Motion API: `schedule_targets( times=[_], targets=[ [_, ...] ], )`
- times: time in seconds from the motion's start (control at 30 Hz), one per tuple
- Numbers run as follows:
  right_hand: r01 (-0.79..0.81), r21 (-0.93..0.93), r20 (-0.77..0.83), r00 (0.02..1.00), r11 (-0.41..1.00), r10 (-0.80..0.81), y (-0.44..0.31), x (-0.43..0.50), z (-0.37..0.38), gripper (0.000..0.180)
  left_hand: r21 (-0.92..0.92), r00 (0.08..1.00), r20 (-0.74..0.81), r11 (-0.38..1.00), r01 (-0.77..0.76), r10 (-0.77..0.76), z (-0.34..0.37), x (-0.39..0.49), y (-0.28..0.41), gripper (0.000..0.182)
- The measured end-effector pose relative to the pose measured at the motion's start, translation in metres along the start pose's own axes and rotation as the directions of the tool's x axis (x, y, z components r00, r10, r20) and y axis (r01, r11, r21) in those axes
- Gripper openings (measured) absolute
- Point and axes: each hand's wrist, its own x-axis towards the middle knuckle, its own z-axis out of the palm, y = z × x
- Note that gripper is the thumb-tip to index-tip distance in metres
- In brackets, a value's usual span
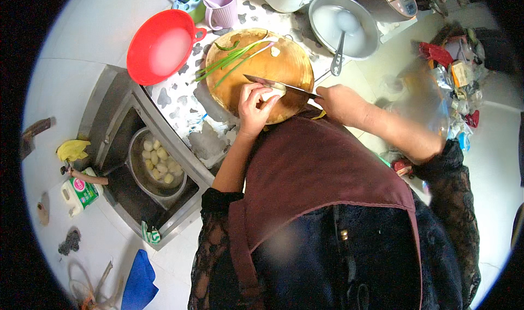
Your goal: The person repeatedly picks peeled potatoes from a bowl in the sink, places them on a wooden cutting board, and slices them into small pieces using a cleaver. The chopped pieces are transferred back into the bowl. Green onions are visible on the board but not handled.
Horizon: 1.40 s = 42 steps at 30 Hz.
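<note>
A round wooden cutting board [229, 80] lies on the counter before me. My left hand [254, 107] holds a pale, peeled piece of food [276, 91] on its near part, fingers curled around it. My right hand [342, 103] grips the handle of a kitchen knife [282, 85], whose blade points left across the board, over or against the far side of the piece. Whether it has cut in, I cannot tell. Beyond the blade lie green onions [234, 57], a green chili pepper [226, 47] and a small pale chunk [275, 51].
Left of the board stands a red plastic basin [139, 52]; a metal basin with a ladle [315, 27] is at the back right. A purple mug [225, 11] stands behind. In the sink [147, 105] at left sits a metal pot [133, 162] of peeled potatoes.
</note>
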Motion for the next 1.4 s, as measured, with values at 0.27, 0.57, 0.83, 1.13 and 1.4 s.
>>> schedule_targets(
  times=[0.27,0.57,0.83,1.13,1.4],
  targets=[
    [-0.033,-0.025,0.148,0.988,0.999,0.036,0.022,0.038,0.027,0.027,-0.049,0.999,-0.009,0.998,0.039,-0.039,0.002,0.002,0.008,0.030],
    [-0.097,0.005,-0.001,0.995,0.995,0.097,0.017,0.036,0.052,0.031,0.021,0.987,0.031,0.987,0.160,-0.161,-0.008,0.002,0.015,0.045],
    [-0.099,0.081,-0.092,0.990,0.992,0.107,0.019,0.032,0.062,0.031,0.097,0.994,0.050,0.990,-0.101,0.097,-0.012,-0.002,0.002,0.045],
    [-0.075,0.166,-0.144,0.985,0.983,0.100,0.014,0.020,0.058,0.032,-0.046,0.999,-0.030,0.999,0.018,-0.020,-0.012,-0.004,0.000,0.026],
    [-0.073,0.063,-0.007,0.997,0.995,0.074,-0.023,-0.014,-0.001,0.033,-0.041,0.996,-0.022,0.995,-0.086,0.086,-0.015,-0.006,-0.013,0.025]
  ],
)
